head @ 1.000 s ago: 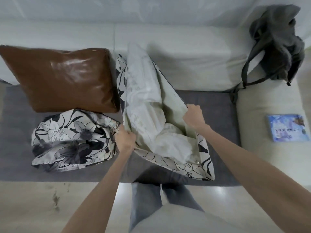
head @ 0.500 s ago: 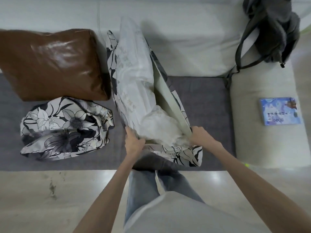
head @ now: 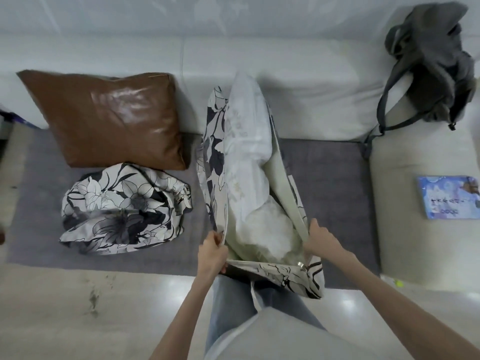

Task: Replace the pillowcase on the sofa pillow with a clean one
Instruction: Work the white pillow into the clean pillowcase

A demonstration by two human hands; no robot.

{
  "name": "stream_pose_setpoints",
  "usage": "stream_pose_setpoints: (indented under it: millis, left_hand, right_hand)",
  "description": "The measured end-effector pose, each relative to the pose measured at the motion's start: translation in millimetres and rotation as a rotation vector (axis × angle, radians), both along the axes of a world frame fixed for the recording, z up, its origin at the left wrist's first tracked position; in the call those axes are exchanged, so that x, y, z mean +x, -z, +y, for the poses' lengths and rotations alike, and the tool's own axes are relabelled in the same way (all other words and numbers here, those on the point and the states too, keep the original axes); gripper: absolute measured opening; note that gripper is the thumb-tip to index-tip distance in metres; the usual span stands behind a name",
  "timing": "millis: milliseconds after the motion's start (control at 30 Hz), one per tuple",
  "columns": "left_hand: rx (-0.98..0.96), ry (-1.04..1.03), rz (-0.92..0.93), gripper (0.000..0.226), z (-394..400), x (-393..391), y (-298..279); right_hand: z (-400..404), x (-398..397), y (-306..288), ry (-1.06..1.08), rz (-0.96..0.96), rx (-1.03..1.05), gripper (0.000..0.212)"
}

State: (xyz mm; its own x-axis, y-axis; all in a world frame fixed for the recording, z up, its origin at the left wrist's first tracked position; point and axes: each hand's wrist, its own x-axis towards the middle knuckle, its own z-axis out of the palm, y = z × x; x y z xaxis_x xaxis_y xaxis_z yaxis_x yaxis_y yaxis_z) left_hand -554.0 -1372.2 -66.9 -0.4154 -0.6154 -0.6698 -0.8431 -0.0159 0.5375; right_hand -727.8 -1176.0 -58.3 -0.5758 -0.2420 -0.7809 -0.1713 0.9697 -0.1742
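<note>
A white pillow insert [head: 249,162] stands on the sofa seat, partly inside a black-and-white floral pillowcase [head: 214,141] whose mouth gapes toward me. My left hand [head: 211,253] pinches the left edge of the opening. At the right edge, my right hand [head: 320,241] grips the fabric near the zipper pull [head: 301,265]. The insert's upper part sticks out above the case and leans on the sofa back. A second floral pillowcase [head: 124,209] lies crumpled on the seat to the left.
A brown leather cushion [head: 109,118] leans on the sofa back [head: 311,81] at the left. A dark grey bag [head: 431,63] sits on the right armrest, with a blue booklet [head: 449,200] nearer me. A grey cover [head: 335,193] lies over the seat. My legs stand against the sofa's front.
Both hands have slid down the sides of the opening toward its near end, my right hand the farther. The case's sides now stand higher around the insert.
</note>
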Motion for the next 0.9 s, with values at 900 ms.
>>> stream_pose_setpoints:
  millis: [900]
  left_hand:
    - [-0.361, 0.333, -0.026, 0.043, -266.1, -192.4, 74.4]
  right_hand:
    - [-307.0, -217.1, 25.1, 0.183, 0.592, -0.441, 0.036]
